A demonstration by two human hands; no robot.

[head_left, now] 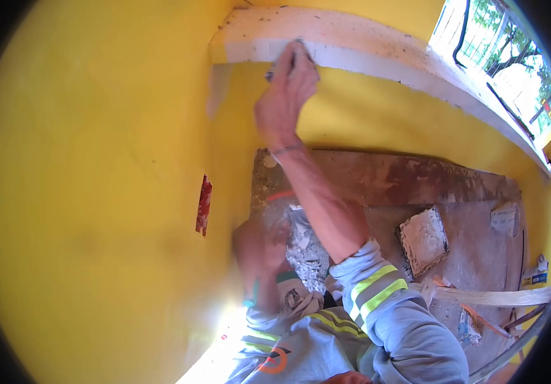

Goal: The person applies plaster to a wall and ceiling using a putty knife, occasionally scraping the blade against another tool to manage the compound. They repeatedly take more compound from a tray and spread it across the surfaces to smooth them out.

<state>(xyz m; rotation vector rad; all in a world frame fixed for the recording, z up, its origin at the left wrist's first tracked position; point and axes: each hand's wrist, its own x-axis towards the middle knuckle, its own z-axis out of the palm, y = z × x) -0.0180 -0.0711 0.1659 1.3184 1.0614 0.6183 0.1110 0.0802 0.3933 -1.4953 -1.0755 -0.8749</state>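
My right hand point(290, 86) is raised to the white front edge of the ledge point(365, 62), its fingers pressed together. They are closed around a thin grey sheet point(270, 73), perhaps sandpaper; only small bits of it show beside the fingers, against the ledge. Lower down, close to my body and beside the yellow wall, my left hand point(259, 246) is smeared by motion. Its fingers cannot be made out, nor whether it holds anything. Right of it lies a grey, white-spattered surface point(307, 253), partly covered by my right forearm.
A yellow wall point(96, 160) rises close on the left, with a red wall box opening point(204, 205). A plaster-caked square tray point(424, 241) rests on the stained board point(377, 237) below. A pale wooden bar point(493, 296) crosses at the right. A barred window point(502, 51) is upper right.
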